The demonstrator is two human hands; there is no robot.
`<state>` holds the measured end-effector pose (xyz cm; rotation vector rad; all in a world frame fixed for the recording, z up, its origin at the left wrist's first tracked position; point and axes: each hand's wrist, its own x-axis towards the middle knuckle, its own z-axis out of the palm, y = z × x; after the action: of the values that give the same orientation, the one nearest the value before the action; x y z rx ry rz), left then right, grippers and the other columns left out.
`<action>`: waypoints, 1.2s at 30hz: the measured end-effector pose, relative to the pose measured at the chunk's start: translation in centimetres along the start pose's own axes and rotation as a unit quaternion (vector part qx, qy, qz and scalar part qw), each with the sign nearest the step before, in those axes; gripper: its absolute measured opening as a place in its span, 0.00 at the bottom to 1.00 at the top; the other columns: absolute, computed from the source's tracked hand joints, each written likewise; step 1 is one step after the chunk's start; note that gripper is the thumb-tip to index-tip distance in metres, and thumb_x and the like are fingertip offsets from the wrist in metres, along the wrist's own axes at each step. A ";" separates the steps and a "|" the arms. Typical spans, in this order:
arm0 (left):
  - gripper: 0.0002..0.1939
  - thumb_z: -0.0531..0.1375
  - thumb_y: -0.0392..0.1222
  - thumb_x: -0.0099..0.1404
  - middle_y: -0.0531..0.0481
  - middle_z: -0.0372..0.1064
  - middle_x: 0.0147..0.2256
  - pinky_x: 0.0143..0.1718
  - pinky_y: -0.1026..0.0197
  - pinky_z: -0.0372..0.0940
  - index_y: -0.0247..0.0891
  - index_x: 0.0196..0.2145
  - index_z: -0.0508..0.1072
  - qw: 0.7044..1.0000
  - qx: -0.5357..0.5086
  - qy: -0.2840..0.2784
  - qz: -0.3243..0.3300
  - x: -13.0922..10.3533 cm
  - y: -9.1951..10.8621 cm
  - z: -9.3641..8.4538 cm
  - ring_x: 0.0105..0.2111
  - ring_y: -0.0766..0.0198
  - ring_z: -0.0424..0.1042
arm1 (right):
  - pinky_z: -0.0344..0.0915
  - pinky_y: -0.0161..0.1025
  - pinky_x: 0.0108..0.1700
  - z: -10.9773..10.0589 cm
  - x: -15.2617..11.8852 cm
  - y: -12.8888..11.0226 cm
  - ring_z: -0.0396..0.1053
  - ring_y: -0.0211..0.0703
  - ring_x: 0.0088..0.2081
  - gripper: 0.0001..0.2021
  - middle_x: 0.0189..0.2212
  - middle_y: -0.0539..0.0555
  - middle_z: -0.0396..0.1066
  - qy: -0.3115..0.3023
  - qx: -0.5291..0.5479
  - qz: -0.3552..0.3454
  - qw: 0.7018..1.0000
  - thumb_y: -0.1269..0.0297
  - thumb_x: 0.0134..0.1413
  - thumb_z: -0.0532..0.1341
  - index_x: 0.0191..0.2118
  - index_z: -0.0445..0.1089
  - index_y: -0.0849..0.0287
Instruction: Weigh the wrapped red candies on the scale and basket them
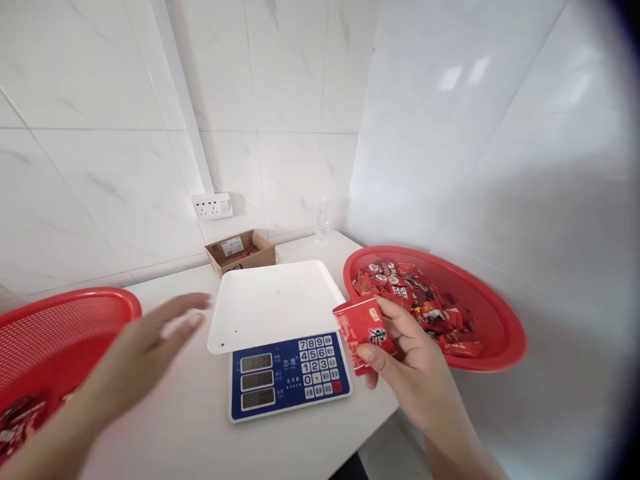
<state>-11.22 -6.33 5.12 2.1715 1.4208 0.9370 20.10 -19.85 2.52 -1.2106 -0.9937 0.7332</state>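
Observation:
Between the thumb and fingers of my right hand [407, 360] is a small red packet [361, 330] with dark lettering, held over the right edge of a digital scale [291, 377]. My left hand [155, 347] hovers left of the scale, slightly blurred, its thumb and fingers apart and nothing between them. The scale has a white pan [277, 300] with a couple of tiny specks on it, and a blue panel with displays and number keys. Right of the scale, a red plastic basket [495, 300] holds many red packets [415, 293].
A second red basket [100, 300] stands at the left with several packets in its bottom. Behind the scale sit an open cardboard box [240, 252] and a clear plastic bottle [322, 217]. A power socket [213, 207] is on the tiled wall. The white table [190, 413] ends near me.

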 end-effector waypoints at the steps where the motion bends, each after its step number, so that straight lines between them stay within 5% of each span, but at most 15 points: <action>1: 0.21 0.56 0.64 0.64 0.49 0.79 0.46 0.43 0.55 0.72 0.50 0.43 0.78 0.998 -0.048 -0.048 0.014 -0.5 2.3 1.4 0.48 0.48 0.75 | 0.69 0.33 0.18 1.0 -0.4 -0.3 0.70 0.37 0.21 0.28 0.33 0.51 0.77 -0.019 0.020 -0.005 1.000 0.52 0.48 0.71 0.55 0.68 0.52; 4: 0.18 0.58 0.59 0.65 0.47 0.80 0.41 0.44 0.55 0.71 0.47 0.43 0.79 0.966 -0.199 -0.146 0.077 -1.9 7.4 4.8 0.44 0.50 0.76 | 0.73 0.33 0.22 3.2 -1.1 -1.1 0.74 0.39 0.27 0.28 0.36 0.52 0.78 -0.086 0.040 -0.008 0.995 0.53 0.52 0.70 0.58 0.66 0.51; 6: 0.15 0.59 0.55 0.66 0.47 0.79 0.38 0.42 0.55 0.70 0.44 0.41 0.78 0.920 -0.319 -0.209 0.092 -2.2 9.0 6.0 0.39 0.54 0.77 | 0.76 0.34 0.27 3.9 -1.2 -1.7 0.75 0.40 0.31 0.25 0.41 0.54 0.78 -0.152 0.029 0.006 0.988 0.56 0.56 0.67 0.59 0.67 0.50; 9: 0.12 0.61 0.52 0.67 0.51 0.76 0.30 0.35 0.60 0.69 0.42 0.34 0.76 0.866 -0.443 -0.225 0.045 -2.3 9.3 6.8 0.31 0.60 0.75 | 0.77 0.34 0.31 4.0 -0.9 -2.4 0.73 0.36 0.30 0.21 0.39 0.51 0.77 -0.212 0.024 0.037 0.976 0.61 0.57 0.66 0.57 0.70 0.48; 16: 0.11 0.65 0.51 0.64 0.49 0.78 0.35 0.38 0.59 0.69 0.41 0.33 0.76 0.837 -0.503 -0.216 -0.007 -2.8 8.1 6.7 0.36 0.59 0.75 | 0.69 0.30 0.23 3.8 0.8 -3.5 0.67 0.31 0.21 0.14 0.26 0.46 0.72 -0.157 0.008 0.030 0.987 0.63 0.50 0.70 0.44 0.74 0.55; 24: 0.13 0.64 0.54 0.64 0.49 0.77 0.37 0.41 0.57 0.71 0.42 0.35 0.74 0.864 -0.465 -0.191 0.006 -1.9 7.3 6.0 0.38 0.58 0.75 | 0.65 0.30 0.23 5.4 1.9 -4.5 0.67 0.34 0.23 0.08 0.28 0.48 0.74 -0.147 -0.107 -0.065 0.981 0.63 0.54 0.66 0.41 0.73 0.54; 28: 0.21 0.59 0.54 0.67 0.46 0.72 0.52 0.51 0.48 0.68 0.47 0.54 0.66 0.961 -0.272 -0.040 0.017 -0.2 5.5 6.9 0.51 0.52 0.71 | 0.70 0.34 0.27 7.1 4.9 -1.4 0.71 0.37 0.27 0.12 0.34 0.51 0.76 -0.133 -0.181 -0.050 0.973 0.61 0.60 0.60 0.48 0.70 0.55; 31: 0.28 0.57 0.55 0.68 0.41 0.63 0.62 0.54 0.43 0.66 0.47 0.62 0.58 0.991 -0.124 0.047 0.028 1.1 4.1 7.8 0.60 0.46 0.65 | 0.74 0.37 0.29 8.4 7.3 1.6 0.76 0.39 0.29 0.15 0.38 0.56 0.78 -0.165 -0.231 -0.013 0.959 0.68 0.64 0.52 0.54 0.66 0.60; 36: 0.31 0.51 0.58 0.70 0.42 0.53 0.68 0.57 0.39 0.65 0.49 0.66 0.54 0.998 -0.016 -0.031 0.049 2.1 2.5 9.0 0.65 0.43 0.57 | 0.72 0.51 0.53 7.6 8.9 3.1 0.76 0.51 0.51 0.23 0.54 0.60 0.76 -0.178 -0.354 -0.033 0.918 0.68 0.62 0.57 0.63 0.64 0.55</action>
<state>-2.65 -5.02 1.03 2.2433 1.2719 0.9117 16.91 -8.21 1.91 -1.6836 -1.6879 0.5592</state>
